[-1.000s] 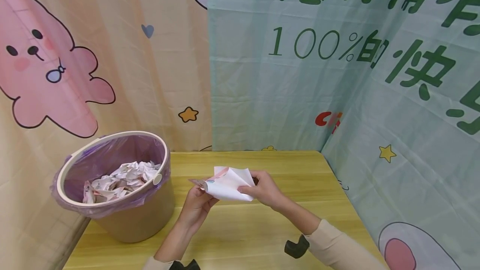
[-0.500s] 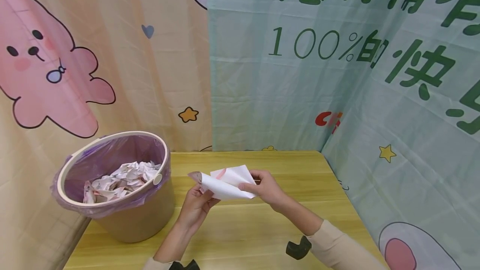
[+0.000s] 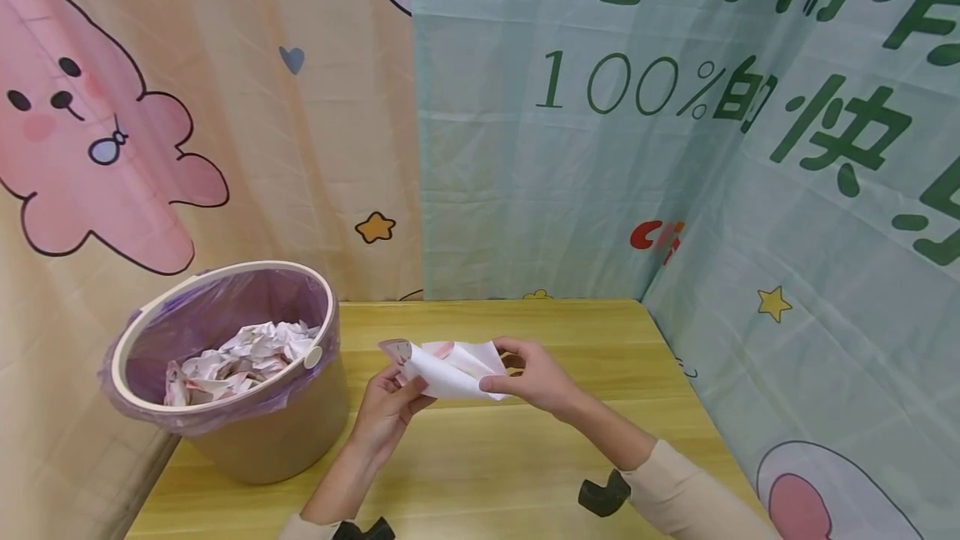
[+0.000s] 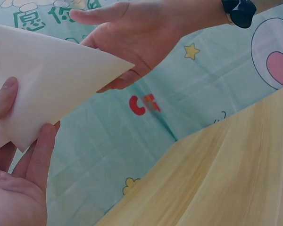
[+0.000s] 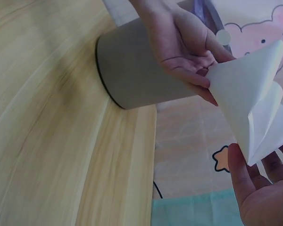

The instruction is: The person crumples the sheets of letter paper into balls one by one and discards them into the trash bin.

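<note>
A white sheet of paper (image 3: 450, 373) with pink print is bent into a loose cone-like fold above the table. My left hand (image 3: 387, 411) pinches its left end, thumb on the near face and fingers beneath. At the right end, my right hand (image 3: 536, 377) has its thumb on the near edge and its curled fingers at the far side. In the left wrist view, the pointed end of the paper (image 4: 61, 70) reaches across the right palm (image 4: 141, 40). Layered folds of the paper (image 5: 250, 103) show in the right wrist view, between both hands.
A beige bin (image 3: 270, 440) with a purple liner (image 3: 217, 311) stands at the left of the wooden table (image 3: 480, 473). Crumpled papers (image 3: 240, 361) lie inside it. Printed curtains (image 3: 525, 190) hang behind the table and along its right side.
The right end of the paper has dropped slightly and its fold has shifted. The right hand's fingers are spread wider from the thumb. The left hand stays nearly in place.
</note>
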Demonstrator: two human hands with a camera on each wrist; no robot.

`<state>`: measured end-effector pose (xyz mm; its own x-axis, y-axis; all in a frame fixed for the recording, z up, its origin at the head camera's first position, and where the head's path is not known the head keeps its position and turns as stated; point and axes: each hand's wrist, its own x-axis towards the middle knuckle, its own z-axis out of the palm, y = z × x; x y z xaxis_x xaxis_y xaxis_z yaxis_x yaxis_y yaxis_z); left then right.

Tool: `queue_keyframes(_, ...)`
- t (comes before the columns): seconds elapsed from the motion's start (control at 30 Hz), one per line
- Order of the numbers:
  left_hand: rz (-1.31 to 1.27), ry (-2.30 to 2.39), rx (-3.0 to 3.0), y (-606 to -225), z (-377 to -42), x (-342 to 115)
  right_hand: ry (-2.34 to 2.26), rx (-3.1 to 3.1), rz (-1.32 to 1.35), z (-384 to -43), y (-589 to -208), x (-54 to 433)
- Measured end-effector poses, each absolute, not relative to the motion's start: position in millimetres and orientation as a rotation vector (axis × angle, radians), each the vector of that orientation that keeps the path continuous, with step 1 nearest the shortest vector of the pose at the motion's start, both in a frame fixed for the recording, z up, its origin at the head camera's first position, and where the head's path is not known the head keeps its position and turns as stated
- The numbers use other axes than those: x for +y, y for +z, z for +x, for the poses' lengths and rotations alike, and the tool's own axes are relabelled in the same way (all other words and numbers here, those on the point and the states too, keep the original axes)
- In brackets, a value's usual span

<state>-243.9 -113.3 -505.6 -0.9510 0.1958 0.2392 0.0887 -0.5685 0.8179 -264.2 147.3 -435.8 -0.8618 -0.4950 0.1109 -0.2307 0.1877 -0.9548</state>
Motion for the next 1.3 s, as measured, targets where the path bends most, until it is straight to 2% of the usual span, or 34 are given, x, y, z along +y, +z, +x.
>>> queue_keyframes(0.37,0.293,2.578,1.675,-490,-245,-110,-1.587,2.467,-0.658,-260,-437,141)
queue_keyframes(0.7,0.282,2.454,1.943,-478,-243,-111,-1.568,2.556,-0.661,-258,-445,134)
queue_keyframes(0.93,0.221,2.437,2.091,-473,-241,-100,-1.552,2.686,-0.543,-262,-453,128)
queue_keyframes(1.13,0.343,2.320,2.595,-467,-240,-84,-1.578,2.744,-0.349,-270,-457,119)
queue_keyframes(1.3,0.648,2.089,3.110,-474,-243,-71,-1.666,2.689,-0.158,-277,-459,109)
